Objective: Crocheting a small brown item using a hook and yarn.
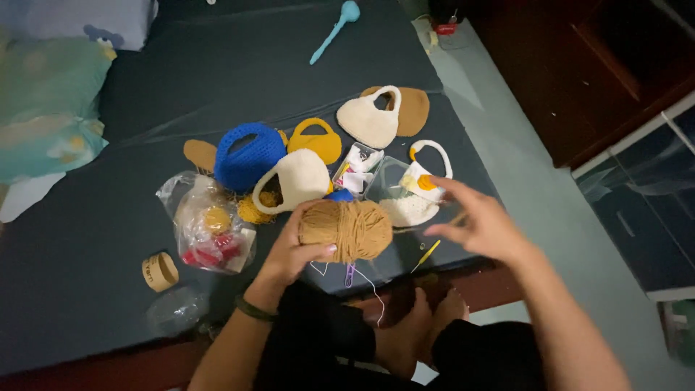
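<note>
My left hand (289, 253) grips a tan ball of yarn (351, 230) at the near edge of a dark mattress (72, 289). My right hand (481, 224) hovers to its right, fingers spread, holding nothing, above a clear plastic box (387, 185) and a white crocheted piece (409, 211). A yellow crochet hook (427, 255) lies below the right hand. A purple clip (350, 274) and a loose white thread lie under the yarn ball.
Small crocheted bags lie behind: blue (247, 156), yellow (316, 139), cream (297, 179), cream on brown (373, 116), white with orange (427, 174). A plastic bag of yarn (210, 224) and a tape roll (159, 271) sit left. A light-blue stick (334, 29) lies far back. Pillows at left.
</note>
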